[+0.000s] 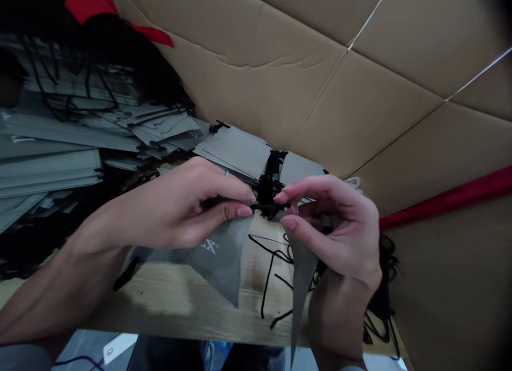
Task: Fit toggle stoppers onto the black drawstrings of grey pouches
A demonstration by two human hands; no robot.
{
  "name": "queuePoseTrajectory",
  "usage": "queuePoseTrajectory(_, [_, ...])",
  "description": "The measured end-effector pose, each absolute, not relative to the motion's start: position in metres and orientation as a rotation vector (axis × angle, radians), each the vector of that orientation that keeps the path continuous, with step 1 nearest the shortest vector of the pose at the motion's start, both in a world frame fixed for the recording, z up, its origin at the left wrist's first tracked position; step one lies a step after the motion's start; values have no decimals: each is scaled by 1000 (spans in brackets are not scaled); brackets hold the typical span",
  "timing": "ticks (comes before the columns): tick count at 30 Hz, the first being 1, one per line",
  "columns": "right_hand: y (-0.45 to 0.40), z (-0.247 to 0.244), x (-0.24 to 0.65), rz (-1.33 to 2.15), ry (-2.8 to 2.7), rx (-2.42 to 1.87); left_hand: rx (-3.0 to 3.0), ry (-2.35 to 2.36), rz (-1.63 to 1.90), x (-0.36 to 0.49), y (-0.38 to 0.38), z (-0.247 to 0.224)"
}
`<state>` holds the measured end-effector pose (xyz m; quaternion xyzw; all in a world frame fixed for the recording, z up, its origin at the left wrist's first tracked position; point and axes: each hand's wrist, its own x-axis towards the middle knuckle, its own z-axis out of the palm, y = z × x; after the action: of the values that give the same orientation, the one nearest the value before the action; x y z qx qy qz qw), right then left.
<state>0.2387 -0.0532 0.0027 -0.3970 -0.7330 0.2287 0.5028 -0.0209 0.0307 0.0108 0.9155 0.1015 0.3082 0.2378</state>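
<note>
My left hand point(188, 206) is closed, thumb and index finger pinching the top edge of a grey drawstring pouch point(224, 259) with pale printed letters. A short black cord point(270, 207) runs from those fingertips across to my right hand point(336, 227). The thumb and index finger of my right hand curl around the cord's end. Below the right thumb hangs another narrow grey piece point(302, 285), seen nearly edge-on; whether it is part of the same pouch I cannot tell. The right hand's other fingers are partly hidden.
Stacked grey pouches point(236, 150) with black cords lie behind my hands. Larger piles point(52, 168) fill the left side. Loose black cords point(268, 275) lie on the tan work surface point(168, 301). Cardboard point(256, 67) rises behind, and a red strip point(448, 198) crosses at right.
</note>
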Motion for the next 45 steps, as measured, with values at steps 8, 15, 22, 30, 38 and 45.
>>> queuePoseTrajectory(8, [-52,4,238,428,-1832,-1023,2464,367,840,-24,28,7])
queuePoseTrajectory(15, [-53,6,234,422,-1794,-1061,2475,287,864,-18,28,12])
queuePoseTrajectory(22, [-53,3,235,527,-1767,-1024,2446,250,790,-23,31,16])
queuePoseTrajectory(30, [-42,-8,225,538,-1902,-821,2426,222,738,-16,29,9])
queuePoseTrajectory(38, [-40,-7,225,765,-1843,-705,2320,77,721,-20,30,9])
queuePoseTrajectory(45, [-44,-5,232,776,-1777,-825,2259,197,761,-19,28,14])
